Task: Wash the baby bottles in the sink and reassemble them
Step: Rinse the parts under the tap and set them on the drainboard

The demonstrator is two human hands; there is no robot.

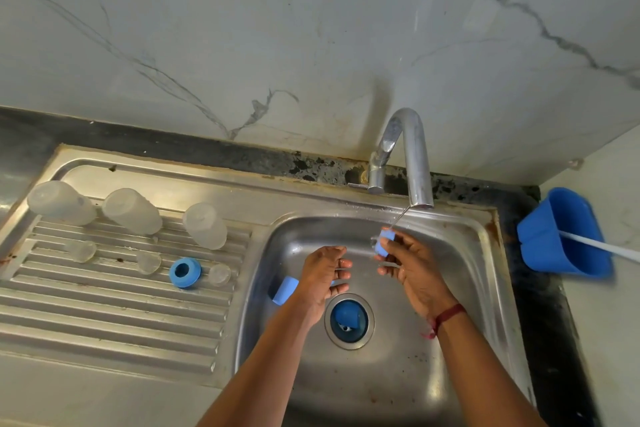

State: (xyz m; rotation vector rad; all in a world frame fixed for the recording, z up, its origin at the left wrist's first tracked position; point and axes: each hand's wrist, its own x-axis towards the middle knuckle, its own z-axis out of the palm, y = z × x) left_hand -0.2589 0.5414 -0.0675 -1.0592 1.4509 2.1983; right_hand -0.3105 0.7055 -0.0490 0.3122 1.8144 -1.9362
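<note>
A blue ring is pinched by the right hand under the tap, far in the sink, to be rinsed. The left hand is held loose and empty. Bottles are stood upside down on the left to drip.

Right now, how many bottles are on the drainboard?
3: the left bottle, the middle bottle and the right bottle, nearest the sink, in a row at the back of the drainboard. None seems hidden.
</note>
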